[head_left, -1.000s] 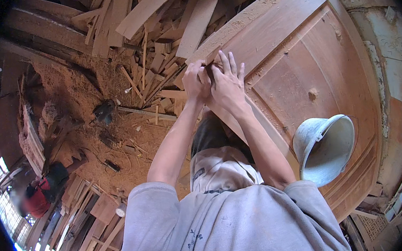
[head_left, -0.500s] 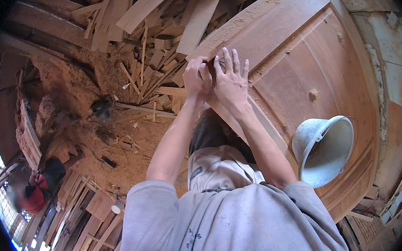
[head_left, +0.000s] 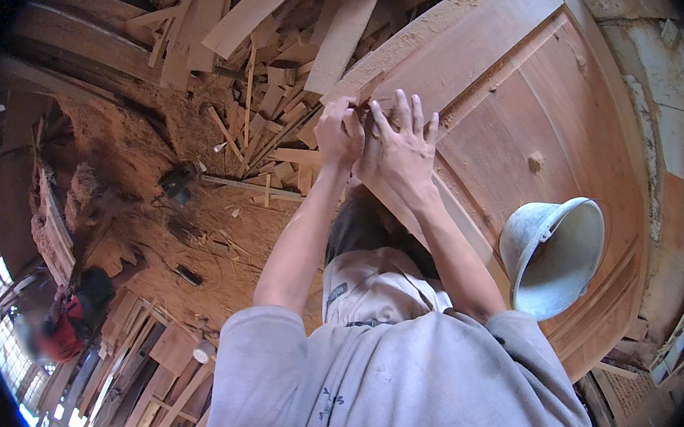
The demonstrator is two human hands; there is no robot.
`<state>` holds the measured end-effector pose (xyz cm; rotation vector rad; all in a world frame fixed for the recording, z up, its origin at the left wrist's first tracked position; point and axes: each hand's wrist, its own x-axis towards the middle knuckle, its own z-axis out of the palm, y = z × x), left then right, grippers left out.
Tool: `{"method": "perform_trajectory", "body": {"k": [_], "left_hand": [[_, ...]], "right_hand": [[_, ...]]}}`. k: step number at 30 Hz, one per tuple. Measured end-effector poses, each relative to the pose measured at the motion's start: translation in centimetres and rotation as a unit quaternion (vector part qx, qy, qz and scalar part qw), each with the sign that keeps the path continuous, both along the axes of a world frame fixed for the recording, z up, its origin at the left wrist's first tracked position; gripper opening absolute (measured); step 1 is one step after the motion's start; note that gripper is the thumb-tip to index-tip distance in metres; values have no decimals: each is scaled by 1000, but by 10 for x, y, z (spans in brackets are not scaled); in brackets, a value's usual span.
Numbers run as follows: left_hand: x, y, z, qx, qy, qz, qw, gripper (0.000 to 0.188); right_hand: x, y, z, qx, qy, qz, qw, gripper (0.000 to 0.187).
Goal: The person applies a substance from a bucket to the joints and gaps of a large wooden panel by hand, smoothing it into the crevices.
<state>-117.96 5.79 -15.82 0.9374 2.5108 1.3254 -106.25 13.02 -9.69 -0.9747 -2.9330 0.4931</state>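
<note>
A large wooden panel door with recessed panels lies before me and to my right, sawdust along its grooves. At its near left corner my left hand is closed, fingers curled by the edge; what they hold, if anything, is hidden. Close beside it, my right hand lies flat on the door's frame with its fingers spread. A pale, dusty bucket rests tipped on its side on the door, right of my right forearm.
Offcuts and long boards are heaped beyond the door. Sawdust covers the floor at left. Wooden frames and planks stand lower left, near a person in red. Worn slabs border the right.
My right hand has slid slightly right and nearer to me over the wood, its fingers spreading wider. The left hand stays at the corner, and the bucket has not moved.
</note>
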Motion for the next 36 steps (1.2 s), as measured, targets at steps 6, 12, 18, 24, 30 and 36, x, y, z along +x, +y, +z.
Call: {"method": "perform_trajectory", "body": {"k": [6,12,18,24,30,36], "left_hand": [[-2,-2,0,-34,-5,0,999,39],[0,0,2,-13,-4,12,1000,39],[-1,-1,-2,-25,-27,8,999,37],[-1,-2,-2,-27,-29,3,999,37],[0,1,-1,-13,-26,16,999,37],[2,1,1,-16,-29,19,999,35]], "right_hand": [[14,-2,-7,14,-13,31,999,55],[-7,-5,-3,-56,30,-1,998,54],[-25,-14,-1,-104,28,-37,994,54],[-22,1,-2,-57,2,-4,998,52],[-18,4,-15,-84,52,-22,995,51],[-18,-2,-17,-34,34,31,998,47]]}}
